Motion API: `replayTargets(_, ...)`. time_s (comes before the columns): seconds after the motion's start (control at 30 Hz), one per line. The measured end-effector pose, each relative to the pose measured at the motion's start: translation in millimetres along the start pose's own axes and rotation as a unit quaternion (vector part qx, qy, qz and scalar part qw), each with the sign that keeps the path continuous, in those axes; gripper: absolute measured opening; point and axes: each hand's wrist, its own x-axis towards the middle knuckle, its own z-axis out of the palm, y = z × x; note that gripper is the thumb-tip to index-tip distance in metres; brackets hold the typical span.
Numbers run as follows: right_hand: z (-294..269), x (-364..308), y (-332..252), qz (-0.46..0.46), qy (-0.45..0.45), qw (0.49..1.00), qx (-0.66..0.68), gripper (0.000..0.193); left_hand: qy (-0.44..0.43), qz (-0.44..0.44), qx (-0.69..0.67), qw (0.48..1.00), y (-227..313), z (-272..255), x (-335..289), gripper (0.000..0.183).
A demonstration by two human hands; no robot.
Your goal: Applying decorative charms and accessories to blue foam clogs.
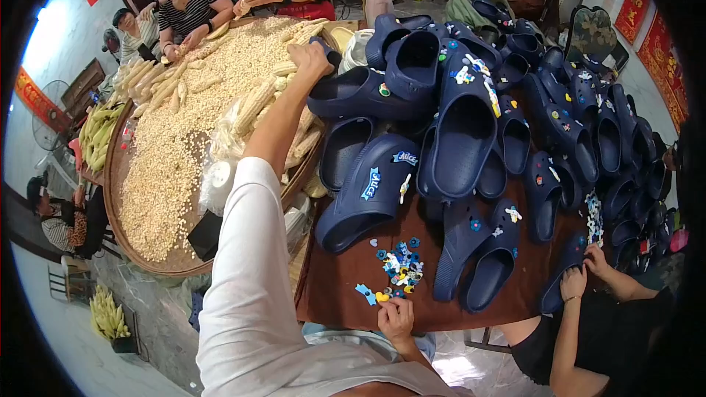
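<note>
My left hand (312, 61) is stretched far forward, its fingers closed on the end of a navy clog (328, 51) at the pile's left edge; the fingertips are partly hidden. Close to my body, my right hand (397, 319) rests on the brown cloth with its fingers curled together. A yellow heart-shaped charm (382, 297) lies right at those fingertips; whether they grip anything is hidden. Beside it are a light blue charm (365, 294) and a small heap of mixed charms (402, 265). A large navy clog (371, 191) with blue lettered charms stands just beyond the heap.
Navy clogs (467, 140) are piled across the brown-covered table (331, 279). To the left, a round tray (118, 231) holds corn kernels and cobs. A co-worker's hands (577, 279) are at a clog on the right. Other people (187, 4) sit behind the corn.
</note>
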Motion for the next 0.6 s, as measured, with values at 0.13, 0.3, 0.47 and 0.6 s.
replayTargets(0.13, -0.1, 1.4, 0.2, -0.013, 0.004, 1.0, -0.001, 0.021, 0.073, -0.014, 0.002, 0.997, -5.5, 16.0, 4.1, 0.042)
replayTargets(0.3, 3.2, 6.9, 5.5, -0.018, 0.0, 1.0, 0.006, 0.022, 0.205, -0.038, -0.028, 0.978, -14.4, 27.8, 9.9, 0.036)
replayTargets(0.47, 0.0, 7.6, 2.3, -0.002, 0.008, 1.0, -0.002, 0.02, 0.303, -0.032, -0.096, 0.948, -11.7, 2.7, -6.5, 0.036)
replayTargets(0.6, 2.1, 4.3, 1.1, -0.004, 0.012, 1.0, 0.003, 0.02, 0.358, -0.044, -0.148, 0.921, -23.4, -16.5, -37.0, 0.04)
